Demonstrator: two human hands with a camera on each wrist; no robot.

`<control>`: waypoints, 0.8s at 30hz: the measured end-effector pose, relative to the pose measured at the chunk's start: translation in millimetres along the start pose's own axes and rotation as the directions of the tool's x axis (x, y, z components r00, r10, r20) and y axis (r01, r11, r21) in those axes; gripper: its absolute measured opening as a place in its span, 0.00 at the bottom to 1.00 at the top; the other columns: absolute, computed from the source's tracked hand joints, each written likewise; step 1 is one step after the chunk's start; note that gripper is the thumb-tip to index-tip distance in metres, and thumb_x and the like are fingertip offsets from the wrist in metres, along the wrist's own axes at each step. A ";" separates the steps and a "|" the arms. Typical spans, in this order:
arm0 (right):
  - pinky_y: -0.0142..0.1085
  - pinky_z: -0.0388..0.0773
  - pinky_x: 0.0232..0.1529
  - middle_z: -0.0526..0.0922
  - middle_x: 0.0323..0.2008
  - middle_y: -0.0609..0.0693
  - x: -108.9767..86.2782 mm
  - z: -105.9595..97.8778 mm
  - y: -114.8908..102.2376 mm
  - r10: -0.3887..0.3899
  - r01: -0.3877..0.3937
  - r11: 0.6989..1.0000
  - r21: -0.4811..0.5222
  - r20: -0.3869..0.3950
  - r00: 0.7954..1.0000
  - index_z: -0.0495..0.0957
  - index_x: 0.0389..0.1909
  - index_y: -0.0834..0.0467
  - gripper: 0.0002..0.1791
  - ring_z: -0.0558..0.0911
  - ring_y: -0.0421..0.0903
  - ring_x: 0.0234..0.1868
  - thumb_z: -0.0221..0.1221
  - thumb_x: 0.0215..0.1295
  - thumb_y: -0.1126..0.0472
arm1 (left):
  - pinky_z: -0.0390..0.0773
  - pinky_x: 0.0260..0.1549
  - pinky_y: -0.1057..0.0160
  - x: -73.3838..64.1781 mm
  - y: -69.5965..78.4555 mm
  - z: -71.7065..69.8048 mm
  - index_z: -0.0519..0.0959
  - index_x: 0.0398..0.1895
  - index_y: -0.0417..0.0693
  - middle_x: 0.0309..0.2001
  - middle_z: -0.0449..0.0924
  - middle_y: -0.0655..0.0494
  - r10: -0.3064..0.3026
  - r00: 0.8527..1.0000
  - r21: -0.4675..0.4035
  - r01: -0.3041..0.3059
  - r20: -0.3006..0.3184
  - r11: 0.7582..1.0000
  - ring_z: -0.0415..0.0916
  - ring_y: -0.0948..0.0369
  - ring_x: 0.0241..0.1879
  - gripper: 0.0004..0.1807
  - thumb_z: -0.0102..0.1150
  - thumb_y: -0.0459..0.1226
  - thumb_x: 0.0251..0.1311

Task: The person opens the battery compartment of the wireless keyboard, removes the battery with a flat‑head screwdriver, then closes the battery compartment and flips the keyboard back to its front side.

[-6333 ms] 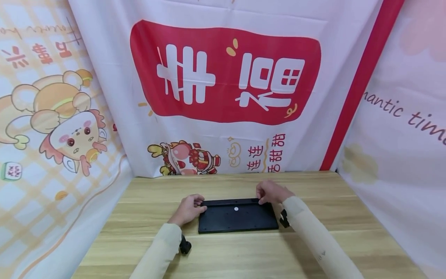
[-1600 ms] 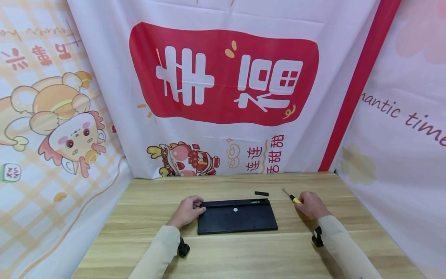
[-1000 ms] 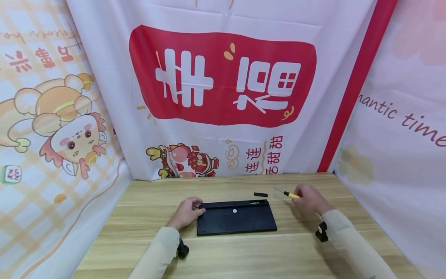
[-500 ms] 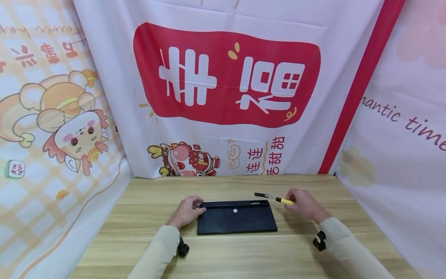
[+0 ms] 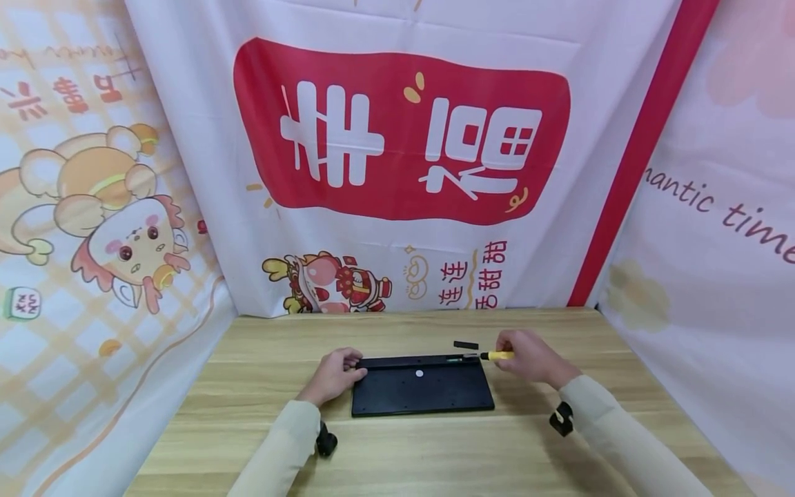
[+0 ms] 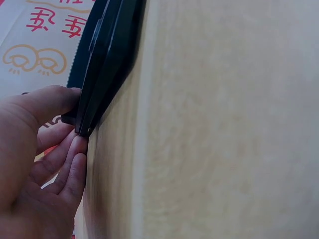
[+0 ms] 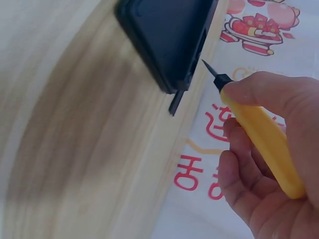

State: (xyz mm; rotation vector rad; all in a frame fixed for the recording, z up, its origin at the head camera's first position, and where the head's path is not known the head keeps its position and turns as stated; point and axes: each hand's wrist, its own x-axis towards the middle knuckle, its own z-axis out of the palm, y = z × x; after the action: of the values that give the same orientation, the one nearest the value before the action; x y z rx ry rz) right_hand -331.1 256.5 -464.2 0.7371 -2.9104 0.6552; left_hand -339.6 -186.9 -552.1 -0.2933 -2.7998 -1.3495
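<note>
A black keyboard [image 5: 422,397] lies face down on the table, a white round sticker on its back. My left hand [image 5: 335,376] grips its far left corner, with the thumb on top and the fingers along the edge in the left wrist view. In the raised bar at the far right, a battery compartment [image 5: 455,359] is uncovered, showing something green inside. My right hand [image 5: 531,357] holds a screwdriver [image 7: 266,142] by its yellow handle. Its metal tip points left, overlapping the compartment's right end in the head view. The black battery cover [image 5: 466,344] lies just behind.
The wood-grain table [image 5: 397,455] ends at a white printed cloth [image 5: 553,269] hanging behind it. More printed cloth stands along the left and right sides. Black wrist cameras sit on both sleeves.
Earlier both hands were at the keyboard with the compartment covered. The battery cover is now off behind it. My right hand has brought the screwdriver left to the compartment; my left hand stayed.
</note>
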 end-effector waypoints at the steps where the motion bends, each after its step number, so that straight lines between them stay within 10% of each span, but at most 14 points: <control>1: 0.34 0.78 0.35 0.82 0.28 0.43 1.3 -1.9 -2.6 0.012 -0.012 1.000 0.002 0.017 1.000 0.81 0.30 0.56 0.08 0.77 0.38 0.30 0.73 0.60 0.64 | 0.83 0.58 0.48 0.4 0.3 -0.2 0.84 0.58 0.42 0.54 0.85 0.49 -0.002 1.000 -0.002 0.002 0.002 1.000 0.82 0.54 0.53 0.18 0.70 0.38 0.68; 24: 0.38 0.77 0.32 0.80 0.25 0.46 39.7 -22.9 -52.8 0.082 -0.052 0.986 -0.161 0.186 0.979 0.80 0.23 0.54 0.12 0.77 0.44 0.28 0.74 0.56 0.67 | 0.83 0.57 0.49 -1.1 2.4 -0.3 0.84 0.58 0.43 0.54 0.85 0.50 -0.014 1.000 0.016 0.013 0.000 1.000 0.82 0.56 0.52 0.17 0.70 0.38 0.68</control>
State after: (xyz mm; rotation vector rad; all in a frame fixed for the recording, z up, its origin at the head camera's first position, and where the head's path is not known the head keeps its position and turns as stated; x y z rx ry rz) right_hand -342.3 206.8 -416.4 0.7235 -3.1292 0.3749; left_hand -338.1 -185.9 -550.2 -0.2749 -2.8165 -1.3297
